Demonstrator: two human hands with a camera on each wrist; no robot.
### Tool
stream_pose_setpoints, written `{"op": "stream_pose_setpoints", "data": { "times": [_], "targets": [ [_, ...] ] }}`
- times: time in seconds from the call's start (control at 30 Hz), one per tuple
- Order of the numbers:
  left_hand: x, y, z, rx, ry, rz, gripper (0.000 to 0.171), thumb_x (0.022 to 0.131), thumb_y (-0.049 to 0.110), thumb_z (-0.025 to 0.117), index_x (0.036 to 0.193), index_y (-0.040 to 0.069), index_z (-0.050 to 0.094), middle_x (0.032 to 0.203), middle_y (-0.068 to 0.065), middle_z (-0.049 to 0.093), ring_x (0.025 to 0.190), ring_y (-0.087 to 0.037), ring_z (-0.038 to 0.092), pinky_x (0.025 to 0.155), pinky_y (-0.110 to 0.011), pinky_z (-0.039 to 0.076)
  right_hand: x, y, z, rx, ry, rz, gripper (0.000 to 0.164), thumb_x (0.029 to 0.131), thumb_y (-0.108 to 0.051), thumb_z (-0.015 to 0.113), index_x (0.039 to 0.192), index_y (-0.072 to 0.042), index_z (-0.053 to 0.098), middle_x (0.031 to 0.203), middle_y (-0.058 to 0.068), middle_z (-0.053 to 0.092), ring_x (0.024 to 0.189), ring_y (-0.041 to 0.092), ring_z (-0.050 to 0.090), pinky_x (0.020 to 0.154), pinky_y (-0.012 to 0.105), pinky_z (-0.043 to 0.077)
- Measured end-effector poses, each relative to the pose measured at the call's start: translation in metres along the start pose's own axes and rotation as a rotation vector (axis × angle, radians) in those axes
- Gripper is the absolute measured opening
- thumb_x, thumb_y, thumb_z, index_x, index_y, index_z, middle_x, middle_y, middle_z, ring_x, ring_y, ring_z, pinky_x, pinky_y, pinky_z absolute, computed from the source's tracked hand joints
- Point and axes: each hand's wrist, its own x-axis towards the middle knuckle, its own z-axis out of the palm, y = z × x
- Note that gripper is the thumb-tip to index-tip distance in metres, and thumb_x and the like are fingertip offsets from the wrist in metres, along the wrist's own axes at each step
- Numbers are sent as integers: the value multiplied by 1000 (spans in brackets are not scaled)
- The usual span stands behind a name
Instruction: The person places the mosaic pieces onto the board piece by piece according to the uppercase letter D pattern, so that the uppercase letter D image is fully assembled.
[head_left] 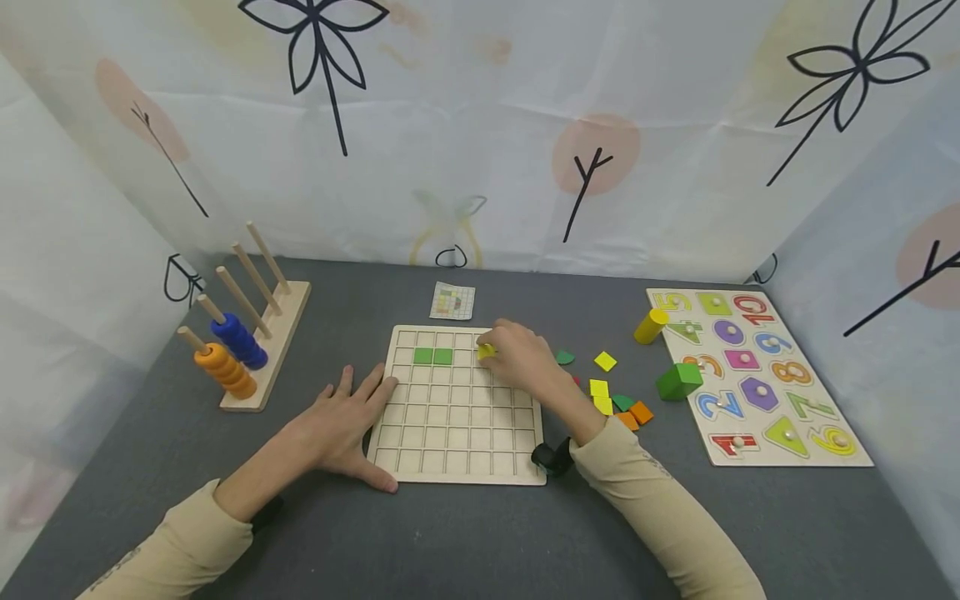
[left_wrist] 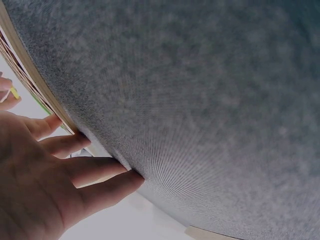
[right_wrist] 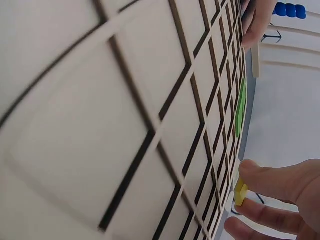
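A pale wooden grid board (head_left: 450,457) lies flat on the dark table. Two green square tiles (head_left: 432,357) sit side by side in its second row from the far edge. Between thumb and fingertip, my right hand (head_left: 519,357) pinches a yellow square tile (right_wrist: 240,193), over the far right part of the grid. My left hand (head_left: 341,429) has its fingers spread along the board's left edge, with the thumb near the front left corner. In the left wrist view, the left fingers (left_wrist: 107,192) look straight, their tips down by the board's side.
Loose yellow tiles (head_left: 598,388), orange tiles (head_left: 641,412) and green pieces (head_left: 622,402) lie right of the board. Beyond stand a green block (head_left: 679,382), a yellow cylinder (head_left: 650,326) and a number puzzle (head_left: 757,392). A small patterned card (head_left: 453,301) lies behind the board; a ring stacker (head_left: 288,333) stands left.
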Motion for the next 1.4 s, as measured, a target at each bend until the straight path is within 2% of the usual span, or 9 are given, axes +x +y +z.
{"op": "stream_pose_setpoints", "data": {
  "times": [0.43, 0.67, 0.9, 1.4],
  "targets": [
    [2, -1, 0, -5, -3, 7, 145, 54, 89, 76, 159, 2, 28, 166, -30, 25, 142, -70, 27, 103, -78, 38, 17, -13, 12, 30, 3, -43, 27, 93, -13, 75, 119, -6, 76, 112, 13, 72, 101, 27, 67, 79, 41, 57],
    [3, -1, 0, -9, -5, 3, 145, 54, 90, 76, 159, 1, 28, 166, -30, 25, 142, -70, 26, 103, -78, 38, 20, -15, 15, 31, -11, -40, 26, 93, -15, 76, 118, -8, 77, 112, 11, 73, 104, 27, 68, 82, 41, 58],
    [2, -1, 0, -9, -13, 0, 145, 54, 89, 76, 159, 1, 28, 166, -30, 24, 142, -70, 26, 103, -78, 38, 21, -15, 18, 41, -22, -52, 25, 92, -15, 77, 116, -9, 78, 109, 11, 73, 96, 26, 67, 71, 36, 55],
    [1, 0, 0, -18, -30, -17, 144, 54, 87, 78, 159, 2, 27, 166, -30, 25, 143, -70, 25, 105, -78, 36, 22, -18, 19, 28, -24, -34, 28, 91, -15, 78, 118, -10, 77, 115, 12, 72, 101, 29, 67, 72, 39, 57]
  ]
}}
